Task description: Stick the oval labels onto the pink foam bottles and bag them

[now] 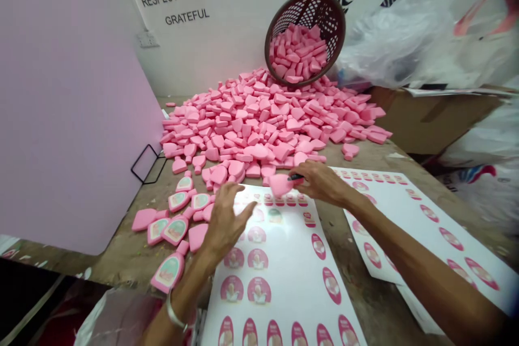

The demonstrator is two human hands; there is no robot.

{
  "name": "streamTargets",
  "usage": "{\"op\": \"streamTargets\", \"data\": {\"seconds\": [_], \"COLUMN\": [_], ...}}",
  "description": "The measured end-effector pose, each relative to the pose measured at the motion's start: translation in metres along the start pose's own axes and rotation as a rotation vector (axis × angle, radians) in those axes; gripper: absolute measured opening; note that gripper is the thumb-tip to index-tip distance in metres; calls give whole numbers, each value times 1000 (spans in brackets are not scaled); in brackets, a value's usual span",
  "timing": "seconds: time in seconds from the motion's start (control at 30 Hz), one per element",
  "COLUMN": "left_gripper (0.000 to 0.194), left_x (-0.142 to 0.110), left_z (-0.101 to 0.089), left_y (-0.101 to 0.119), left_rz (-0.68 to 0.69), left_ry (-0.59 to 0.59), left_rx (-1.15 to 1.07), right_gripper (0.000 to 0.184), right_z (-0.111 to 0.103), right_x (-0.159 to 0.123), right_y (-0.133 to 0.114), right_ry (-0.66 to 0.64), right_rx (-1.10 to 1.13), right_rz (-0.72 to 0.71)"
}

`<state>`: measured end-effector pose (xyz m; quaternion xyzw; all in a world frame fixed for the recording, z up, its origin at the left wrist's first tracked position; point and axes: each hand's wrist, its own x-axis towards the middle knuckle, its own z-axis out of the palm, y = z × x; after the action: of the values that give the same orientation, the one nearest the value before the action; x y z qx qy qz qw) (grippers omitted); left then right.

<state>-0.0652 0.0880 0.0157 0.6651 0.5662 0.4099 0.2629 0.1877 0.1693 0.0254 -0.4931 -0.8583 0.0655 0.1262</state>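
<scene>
My right hand (320, 179) is closed around a pink bottle-shaped piece (279, 185) and a small black tool (295, 177), whose kind I cannot make out. Both are over the far end of a white sticker sheet (292, 281). My left hand (227, 216) hovers at the sheet's left edge, thumb and fingers apart, with nothing in it. Pink and white stickers, round and oval, are printed on the sheet. Left of that hand lie several pink pieces with green-and-white labels, such as a labelled bottle piece (170, 273), plus a few plain ones.
A large heap of pink pieces (243, 130) covers the back of the table. More spill from a tipped brown basket (270, 38). A second sticker sheet (389, 211) lies at right, near a cardboard box (430, 124). A pink panel (77, 108) stands at left beside a black wire stand (141, 179).
</scene>
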Motion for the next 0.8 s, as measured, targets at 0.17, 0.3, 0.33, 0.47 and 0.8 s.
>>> {"op": "streamTargets", "data": {"seconds": [0.17,0.3,0.33,0.47,0.8], "left_gripper": [37,31,31,40,45], "left_x": [2,-17,-21,-26,-24], "left_z": [17,29,34,53,64], "left_y": [20,20,16,0,-11], "left_rz": [-275,-510,-525,-509,-500], "left_ry": [-676,-403,-303,-164,-206], "left_rx": [-473,-665,-661,-655,-655], "right_gripper": [27,28,25,17,12], "right_z": [-9,33,46,85,92], "right_x": [-39,-51,-52,-52,-52], "right_y": [-36,-28,-25,-26,-31], "right_ry": [-14,55,118,283,299], "right_rx": [329,504,456,225,128], "right_rz": [-339,-44,36,162,125]}}
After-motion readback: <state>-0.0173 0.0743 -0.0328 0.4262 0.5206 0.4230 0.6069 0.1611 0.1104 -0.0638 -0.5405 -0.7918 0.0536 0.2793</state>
